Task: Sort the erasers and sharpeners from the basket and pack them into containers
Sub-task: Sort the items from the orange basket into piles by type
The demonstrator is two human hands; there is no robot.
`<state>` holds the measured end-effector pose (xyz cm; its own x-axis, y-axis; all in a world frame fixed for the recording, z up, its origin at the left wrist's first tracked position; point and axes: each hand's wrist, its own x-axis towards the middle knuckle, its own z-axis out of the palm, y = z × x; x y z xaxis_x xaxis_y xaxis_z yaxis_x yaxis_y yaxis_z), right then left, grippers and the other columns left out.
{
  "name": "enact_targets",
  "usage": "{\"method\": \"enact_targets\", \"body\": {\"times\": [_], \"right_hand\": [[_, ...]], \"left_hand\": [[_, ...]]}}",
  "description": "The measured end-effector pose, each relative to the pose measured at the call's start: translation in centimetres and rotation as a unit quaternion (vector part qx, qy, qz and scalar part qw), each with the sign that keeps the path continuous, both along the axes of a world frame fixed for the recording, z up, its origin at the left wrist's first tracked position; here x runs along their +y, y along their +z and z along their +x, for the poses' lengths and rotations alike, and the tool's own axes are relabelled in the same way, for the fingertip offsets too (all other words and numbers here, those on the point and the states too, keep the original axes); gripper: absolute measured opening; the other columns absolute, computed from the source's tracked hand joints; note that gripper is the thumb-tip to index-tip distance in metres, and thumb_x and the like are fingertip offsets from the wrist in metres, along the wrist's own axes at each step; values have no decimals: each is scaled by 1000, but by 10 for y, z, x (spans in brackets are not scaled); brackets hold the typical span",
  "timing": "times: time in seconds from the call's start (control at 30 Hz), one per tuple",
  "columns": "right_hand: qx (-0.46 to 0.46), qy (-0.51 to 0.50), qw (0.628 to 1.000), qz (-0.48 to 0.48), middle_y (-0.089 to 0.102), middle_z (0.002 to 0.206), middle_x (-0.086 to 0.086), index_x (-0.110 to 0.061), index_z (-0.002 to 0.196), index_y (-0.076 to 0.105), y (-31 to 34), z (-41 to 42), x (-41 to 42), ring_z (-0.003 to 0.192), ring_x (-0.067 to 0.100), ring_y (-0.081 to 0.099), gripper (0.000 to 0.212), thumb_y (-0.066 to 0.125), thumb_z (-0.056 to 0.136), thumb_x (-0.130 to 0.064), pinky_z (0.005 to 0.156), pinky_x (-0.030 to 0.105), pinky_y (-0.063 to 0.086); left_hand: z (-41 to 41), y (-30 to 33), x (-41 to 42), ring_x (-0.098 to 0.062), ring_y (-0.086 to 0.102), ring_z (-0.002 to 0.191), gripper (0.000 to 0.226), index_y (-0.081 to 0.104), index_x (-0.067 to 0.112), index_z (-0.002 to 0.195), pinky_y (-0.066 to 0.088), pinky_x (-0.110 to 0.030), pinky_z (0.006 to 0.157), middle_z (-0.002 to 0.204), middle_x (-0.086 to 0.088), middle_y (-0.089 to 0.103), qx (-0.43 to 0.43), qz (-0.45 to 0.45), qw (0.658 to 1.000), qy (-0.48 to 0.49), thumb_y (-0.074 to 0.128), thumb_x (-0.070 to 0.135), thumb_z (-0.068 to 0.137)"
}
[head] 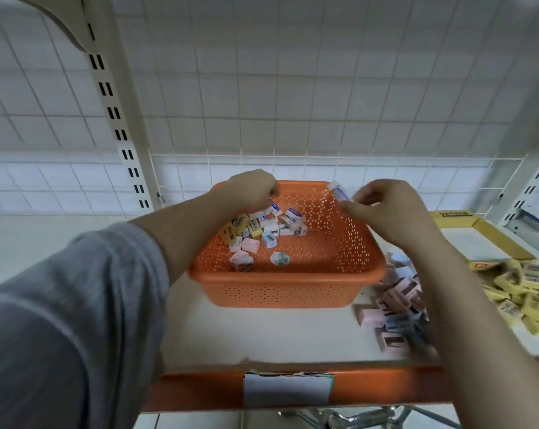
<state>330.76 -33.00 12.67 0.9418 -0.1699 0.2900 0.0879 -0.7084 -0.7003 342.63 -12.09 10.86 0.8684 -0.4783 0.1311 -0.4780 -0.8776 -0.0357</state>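
White shelving carries the work, its front edge [293,371] trimmed in orange with a paper label [288,388] stuck at the middle. Nearest, a grey sleeve [76,305] covers the left upper arm, and both forearms reach forward over the shelf. Right of them, on the shelf, lies a heap of pink and blue sharpeners [398,300], and further right a spread of yellow erasers [522,292] beside an open yellow box [475,239]. Between the arms stands the orange perforated basket [280,286], with a cluster of mixed erasers and sharpeners [262,233] at its far left. The left hand [252,187] dips over that cluster, knuckles up, fingers curled; what its grip holds cannot be told. The right hand [386,209] hovers at the basket's far right rim, its grip pinching a small white-and-blue eraser [339,191]. White wire grid [293,88] backs everything.
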Motion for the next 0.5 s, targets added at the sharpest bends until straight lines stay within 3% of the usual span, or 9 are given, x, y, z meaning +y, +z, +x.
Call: {"method": "enact_targets", "body": {"times": [0.07, 0.13, 0.23, 0.33, 0.5], "right_hand": [[-41, -16, 992, 119, 64, 70, -3, -11, 77, 66, -9, -28, -9, 61, 6, 56, 21, 77, 76, -29, 58, 17, 42], [-63, -36, 982, 176, 65, 68, -2, -11, 81, 66, -18, -46, -14, 58, 4, 56, 20, 76, 76, -28, 58, 15, 44], [-82, -48, 972, 213, 65, 67, -3, -14, 80, 66, -29, -58, -16, 58, 2, 57, 17, 76, 76, -26, 58, 15, 46], [-96, -47, 969, 225, 66, 69, -3, -14, 79, 65, -32, -63, -17, 59, 3, 58, 15, 76, 76, -24, 56, 11, 45], [-107, -43, 965, 237, 65, 71, 0, -11, 81, 66, -33, -65, -15, 58, 0, 57, 15, 76, 77, -21, 56, 7, 44]], "left_hand": [[9, -4, -5, -16, 54, 111, 30, 61, 23, 119, 48, -30, 79, 125, 3, 57, -17, 54, 998, -13, 56, 16, 90], [16, -6, -9, -17, 53, 111, 30, 60, 23, 119, 46, -29, 75, 124, 3, 57, -34, 99, 994, -27, 55, 15, 90], [21, -9, -11, -18, 54, 110, 30, 60, 22, 119, 42, -28, 71, 122, 2, 58, -47, 133, 989, -37, 57, 15, 90], [19, -13, -14, -20, 57, 100, 23, 65, 20, 108, 49, -30, 71, 111, 0, 62, -56, 158, 985, -34, 58, 15, 87], [10, -18, -20, -22, 54, 94, 21, 63, 12, 103, 49, -32, 71, 103, -5, 58, -93, 176, 980, -3, 56, 3, 85]]}}
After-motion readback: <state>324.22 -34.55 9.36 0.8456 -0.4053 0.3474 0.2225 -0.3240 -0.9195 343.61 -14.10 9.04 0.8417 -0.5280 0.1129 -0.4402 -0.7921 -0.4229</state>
